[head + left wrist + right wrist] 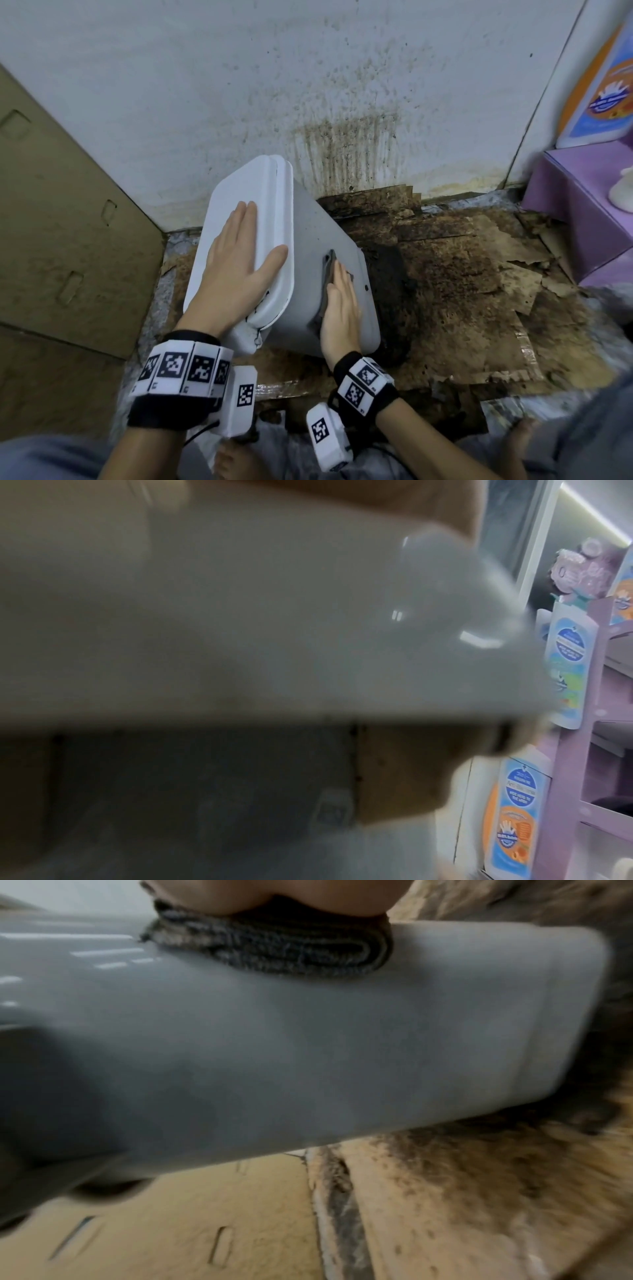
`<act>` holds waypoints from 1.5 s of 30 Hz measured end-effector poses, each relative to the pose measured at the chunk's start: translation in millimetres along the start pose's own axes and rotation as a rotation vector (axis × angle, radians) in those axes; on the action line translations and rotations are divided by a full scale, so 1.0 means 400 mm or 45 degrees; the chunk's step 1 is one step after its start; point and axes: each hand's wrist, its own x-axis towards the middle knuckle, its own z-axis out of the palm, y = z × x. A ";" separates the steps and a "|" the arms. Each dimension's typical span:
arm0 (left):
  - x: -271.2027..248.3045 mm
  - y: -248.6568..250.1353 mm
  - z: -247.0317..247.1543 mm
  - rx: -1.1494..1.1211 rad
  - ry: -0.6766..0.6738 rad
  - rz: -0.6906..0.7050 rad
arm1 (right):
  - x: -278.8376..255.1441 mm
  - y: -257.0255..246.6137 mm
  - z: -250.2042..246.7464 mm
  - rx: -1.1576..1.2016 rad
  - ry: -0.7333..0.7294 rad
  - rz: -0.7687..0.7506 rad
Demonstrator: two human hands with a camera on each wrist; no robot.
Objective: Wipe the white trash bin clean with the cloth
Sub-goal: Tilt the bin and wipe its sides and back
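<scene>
The white trash bin [308, 233] leans tilted to the left on the dirty floor, lid closed. My left hand [239, 253] lies flat on the lid [246, 192], fingers straight. My right hand [340, 301] presses a folded dark grey cloth [327, 274] flat against the bin's side wall. In the right wrist view the cloth [274, 950] sits bunched under my palm on the grey-looking bin wall [308, 1047]. The left wrist view is filled by the blurred lid [240, 628].
Stained, torn cardboard [462, 274] covers the floor to the right of the bin. A splattered white wall [308, 85] stands behind. A brown cardboard box [61, 222] is at the left and a purple display stand [582, 212] at the right.
</scene>
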 end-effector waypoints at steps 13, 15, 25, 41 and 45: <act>-0.005 -0.014 -0.003 -0.051 0.005 -0.005 | 0.004 0.015 -0.027 -0.143 -0.153 -0.562; -0.007 -0.010 -0.006 -0.064 0.005 -0.014 | 0.013 0.072 -0.041 -0.144 -0.115 -0.483; -0.010 -0.006 -0.011 -0.106 0.011 -0.019 | 0.022 0.187 -0.075 -0.036 0.007 0.105; -0.009 -0.011 -0.008 -0.047 -0.028 0.007 | 0.006 -0.079 0.014 -0.173 -0.242 -0.226; -0.009 -0.023 -0.011 -0.057 -0.025 0.014 | 0.042 -0.138 -0.002 -0.226 -0.472 -0.267</act>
